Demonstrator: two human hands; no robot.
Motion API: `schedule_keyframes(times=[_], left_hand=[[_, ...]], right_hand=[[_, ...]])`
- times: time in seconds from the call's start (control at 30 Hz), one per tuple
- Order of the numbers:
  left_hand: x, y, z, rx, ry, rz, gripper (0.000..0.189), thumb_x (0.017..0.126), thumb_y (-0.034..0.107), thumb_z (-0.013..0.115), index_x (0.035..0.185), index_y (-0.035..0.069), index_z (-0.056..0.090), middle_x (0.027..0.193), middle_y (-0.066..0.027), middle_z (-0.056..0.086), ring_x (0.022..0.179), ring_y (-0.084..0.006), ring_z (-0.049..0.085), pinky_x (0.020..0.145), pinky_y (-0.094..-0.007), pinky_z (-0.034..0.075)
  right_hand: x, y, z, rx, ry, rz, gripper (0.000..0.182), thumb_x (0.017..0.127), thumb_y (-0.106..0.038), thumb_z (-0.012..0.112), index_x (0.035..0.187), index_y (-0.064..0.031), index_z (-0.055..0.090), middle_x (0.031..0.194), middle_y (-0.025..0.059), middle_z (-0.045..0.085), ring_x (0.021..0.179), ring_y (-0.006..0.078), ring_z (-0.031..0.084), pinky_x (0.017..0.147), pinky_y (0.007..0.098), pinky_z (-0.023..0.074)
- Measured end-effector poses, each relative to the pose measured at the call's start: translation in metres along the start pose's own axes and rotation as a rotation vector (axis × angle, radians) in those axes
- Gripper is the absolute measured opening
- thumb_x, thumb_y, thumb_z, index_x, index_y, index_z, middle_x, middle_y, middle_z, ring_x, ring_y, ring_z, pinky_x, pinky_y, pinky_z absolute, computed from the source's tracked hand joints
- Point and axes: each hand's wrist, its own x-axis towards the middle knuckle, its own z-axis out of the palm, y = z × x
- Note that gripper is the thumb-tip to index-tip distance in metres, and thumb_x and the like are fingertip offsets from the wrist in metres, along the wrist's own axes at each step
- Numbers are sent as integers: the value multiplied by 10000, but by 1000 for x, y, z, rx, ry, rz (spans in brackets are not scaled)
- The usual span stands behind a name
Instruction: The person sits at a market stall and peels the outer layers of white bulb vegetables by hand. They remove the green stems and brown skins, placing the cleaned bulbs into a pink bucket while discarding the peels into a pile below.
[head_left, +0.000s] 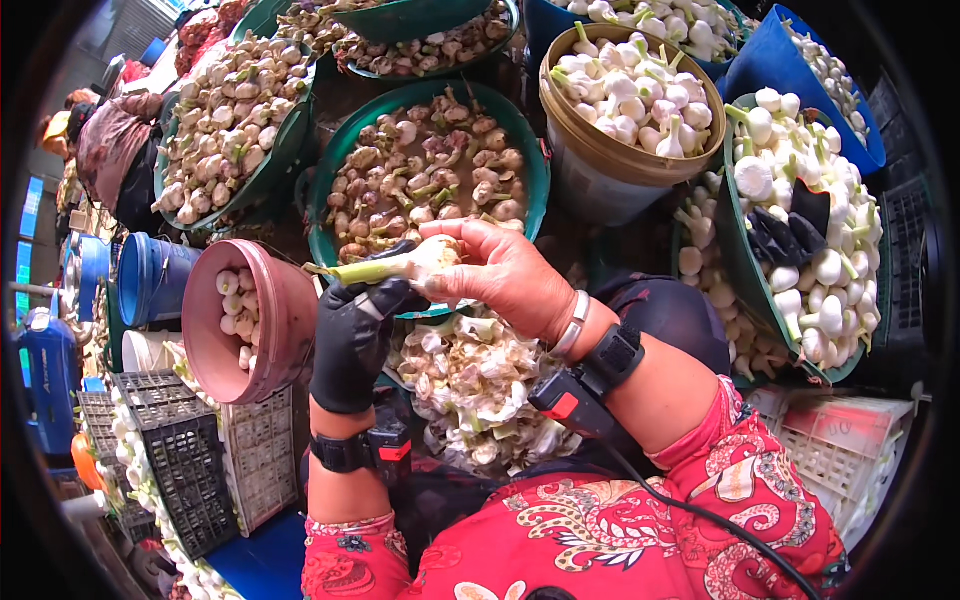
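Both hands meet over the near edge of a green basin (541, 180) of soiled garlic bulbs in brown water. My left hand (360, 330), in a black glove, grips the green stalk of a garlic bulb (436, 253). My bare right hand (502, 277) has its fingers and thumb around the bulb itself, which still shows brown near its root end. Below the hands lies a heap of garlic peelings (480, 390). A black glove (787, 229) rests on peeled white garlic in a tilted green tub (739, 247) at the right.
A pink bucket (292, 322) with a few white bulbs stands at the left. Behind are a brown-rimmed bucket (600, 180) of white garlic and a green tub (292, 150) of soiled bulbs. Plastic crates (180, 450) stand lower left. A person (120, 150) is at the upper left.
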Motion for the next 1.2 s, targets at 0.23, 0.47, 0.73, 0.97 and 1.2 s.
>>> schedule_keyframes(times=[0.23,0.47,0.73,0.97,1.2], left_hand=[[-4,1,5,31,62,36,301,843,4,622,1139,-48,615,1022,-110,667,863,-176,654,774,-300,543],[-9,-13,-9,214,110,81,186,831,-6,638,1014,-34,653,969,-77,681,857,-149,645,777,-286,527],[-1,-6,-12,444,29,244,367,763,51,678,1123,-19,658,1004,-59,676,880,-138,630,787,-266,505],[-8,-2,-14,-122,99,-112,476,828,-9,618,1296,-6,532,1071,-71,655,910,-122,628,811,-257,508],[-14,2,-10,38,109,-124,266,822,16,673,1087,-14,676,1011,-58,678,918,-133,631,805,-280,509]], right_hand=[[-5,0,7,2,-33,-26,617,804,18,724,1353,11,443,1067,50,636,942,104,602,838,264,519],[-4,4,2,55,-98,126,367,958,-314,536,1156,-5,556,886,44,631,750,109,596,606,247,499],[-4,13,5,332,-328,492,370,977,-369,474,1029,-25,599,792,113,648,663,202,629,520,293,480],[3,9,-6,468,-150,397,348,983,-329,428,1127,-39,555,896,127,660,725,205,632,596,294,488],[-1,5,5,262,-136,438,363,968,-382,402,1032,-73,583,795,81,633,607,155,579,516,258,439]])
